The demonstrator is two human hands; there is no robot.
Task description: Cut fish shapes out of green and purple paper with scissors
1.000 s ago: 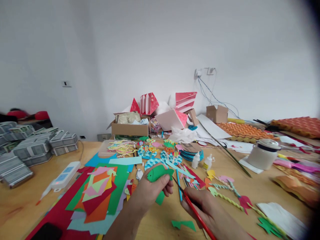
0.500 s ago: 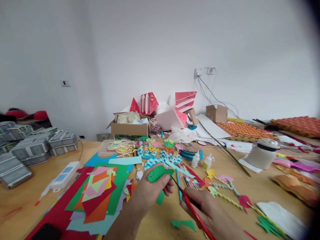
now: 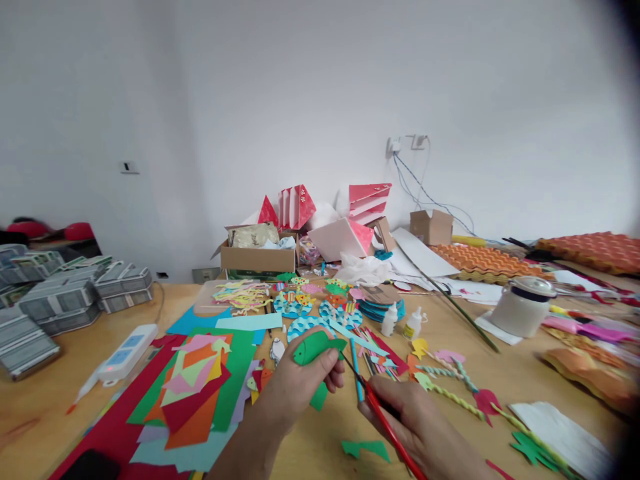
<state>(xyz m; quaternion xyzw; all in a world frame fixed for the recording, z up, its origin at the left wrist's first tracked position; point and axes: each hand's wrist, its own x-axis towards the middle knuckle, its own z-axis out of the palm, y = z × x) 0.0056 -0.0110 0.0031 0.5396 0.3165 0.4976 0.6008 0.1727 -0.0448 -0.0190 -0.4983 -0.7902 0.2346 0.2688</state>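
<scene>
A green paper fish point(image 3: 316, 347) with a drawn eye and mouth line is pinched in my left hand point(image 3: 305, 383). Its head faces left, and my thumb presses on its body near the tail. My right hand point(image 3: 407, 413) is closed round a slim red-handled tool point(image 3: 387, 427) with a thin dark front end. That dark end points at the fish's tail, close to my left fingers; whether it touches, I cannot tell. Below the hands a green paper scrap point(image 3: 366, 449) lies on the table, and another green piece point(image 3: 319, 397) sits just under my left hand.
Stacked coloured paper point(image 3: 197, 380) lies left, beside a white power strip point(image 3: 129, 352). Ahead are blue wavy paper discs point(image 3: 309, 327) with paper fish, glue bottles point(image 3: 413, 324) and a cardboard box point(image 3: 257, 259). Twisted paper strands point(image 3: 460, 397) and a white lidded mug point(image 3: 523, 307) stand right.
The view has shifted very slightly. Both hands keep the same hold on the fish and the red-handled tool, with hardly any movement.
</scene>
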